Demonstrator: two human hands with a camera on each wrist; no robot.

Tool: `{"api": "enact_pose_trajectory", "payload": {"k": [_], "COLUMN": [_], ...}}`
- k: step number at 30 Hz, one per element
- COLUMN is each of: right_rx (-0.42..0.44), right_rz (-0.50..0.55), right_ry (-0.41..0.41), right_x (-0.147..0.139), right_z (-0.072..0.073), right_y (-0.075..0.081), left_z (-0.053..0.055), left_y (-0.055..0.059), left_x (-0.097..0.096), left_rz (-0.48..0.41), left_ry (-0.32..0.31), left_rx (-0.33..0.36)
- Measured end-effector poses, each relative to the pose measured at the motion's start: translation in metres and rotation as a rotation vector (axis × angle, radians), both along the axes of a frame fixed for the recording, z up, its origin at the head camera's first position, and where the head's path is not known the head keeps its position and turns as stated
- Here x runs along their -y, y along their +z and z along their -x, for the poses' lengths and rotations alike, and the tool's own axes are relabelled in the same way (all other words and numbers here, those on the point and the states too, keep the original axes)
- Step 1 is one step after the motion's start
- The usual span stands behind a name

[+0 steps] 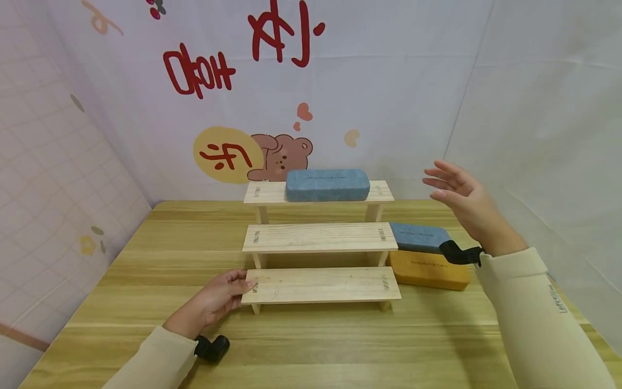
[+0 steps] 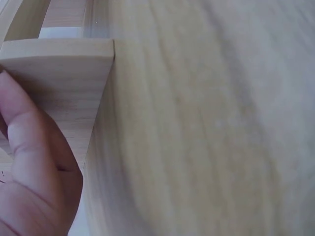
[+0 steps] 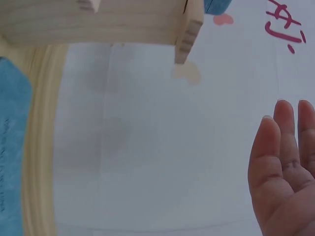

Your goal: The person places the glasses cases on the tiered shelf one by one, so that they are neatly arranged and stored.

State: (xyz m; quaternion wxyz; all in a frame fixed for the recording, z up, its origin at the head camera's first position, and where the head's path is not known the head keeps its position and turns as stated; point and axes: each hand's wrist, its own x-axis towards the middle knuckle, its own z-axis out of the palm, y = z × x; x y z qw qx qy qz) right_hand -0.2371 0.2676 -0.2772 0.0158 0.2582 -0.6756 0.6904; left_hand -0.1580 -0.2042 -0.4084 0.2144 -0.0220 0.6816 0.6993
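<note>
A three-tier wooden stand (image 1: 320,237) stands on the table. My left hand (image 1: 221,297) grips the left end of its lowest step, thumb on the top face; the left wrist view shows the hand (image 2: 34,162) against the stand's side panel (image 2: 74,83). On the top step lies a blue glasses case (image 1: 328,185). My right hand (image 1: 459,189) is raised in the air to the right of the stand, fingers loosely extended and holding nothing. Below it on the table are a second blue glasses case (image 1: 420,237) and a mustard-yellow glasses case (image 1: 432,270), side by side.
The wood-grain table (image 1: 291,351) meets a white printed cloth (image 1: 389,81) behind the stand. More cloth (image 1: 48,135) hangs on the left side. Both cases on the table lie close to the stand's right end.
</note>
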Motion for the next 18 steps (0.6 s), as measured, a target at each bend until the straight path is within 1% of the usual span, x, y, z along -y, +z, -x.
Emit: {"api": "enact_pose_trajectory", "payload": {"k": [3, 7, 11, 18], "right_rx": [0.005, 0.0, 0.011, 0.041], "right_rz": [0.066, 0.094, 0.068, -0.027], "right_ry": [0.04, 0.059, 0.054, 0.018], "right_x": [-0.012, -0.027, -0.041, -0.063], "right_z": [-0.005, -0.011, -0.015, -0.017], "right_y": [-0.011, -0.025, -0.04, -0.068], "left_z": [0.0, 0.001, 0.001, 0.001], "left_y": [-0.001, -0.002, -0.002, -0.002], "left_x": [0.001, 0.0, 0.001, 0.001], "left_rz": [-0.004, -0.012, -0.012, -0.015], "left_ry": [0.002, -0.001, -0.001, 0.003], "left_rx": [-0.001, -0.008, -0.011, -0.014]}}
